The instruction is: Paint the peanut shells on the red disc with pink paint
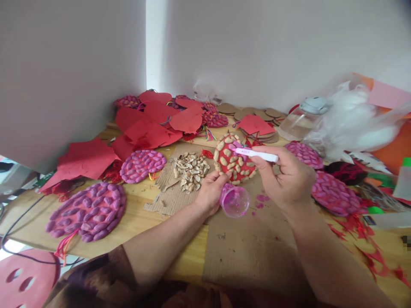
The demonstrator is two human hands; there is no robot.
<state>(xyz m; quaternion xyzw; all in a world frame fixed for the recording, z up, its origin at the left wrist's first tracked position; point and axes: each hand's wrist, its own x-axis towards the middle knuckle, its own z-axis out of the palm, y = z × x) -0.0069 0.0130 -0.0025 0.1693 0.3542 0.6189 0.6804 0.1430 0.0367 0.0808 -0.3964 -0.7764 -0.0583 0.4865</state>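
My right hand (290, 177) is closed around a white brush-like tool (261, 155); its bristles, if any, do not show clearly. Its tip meets the purple-painted peanuts on a red disc (225, 160) covered with peanuts in their shells, most of them still tan. Fingers of my left hand (212, 194) pinch the near edge of that disc, tilting it up. Against the same hand is a clear plastic cup (240, 204) smeared with purple paint, tipped toward me. Whether the left hand also grips the cup is hard to tell.
Broken peanut shells (190, 169) lie on cardboard (244, 252) spotted with purple. Finished purple peanut discs (86, 211) lie left and right. Red paper pieces (150, 124) pile up behind. A clear jar (298, 122) and plastic bags (356, 115) stand at the back right.
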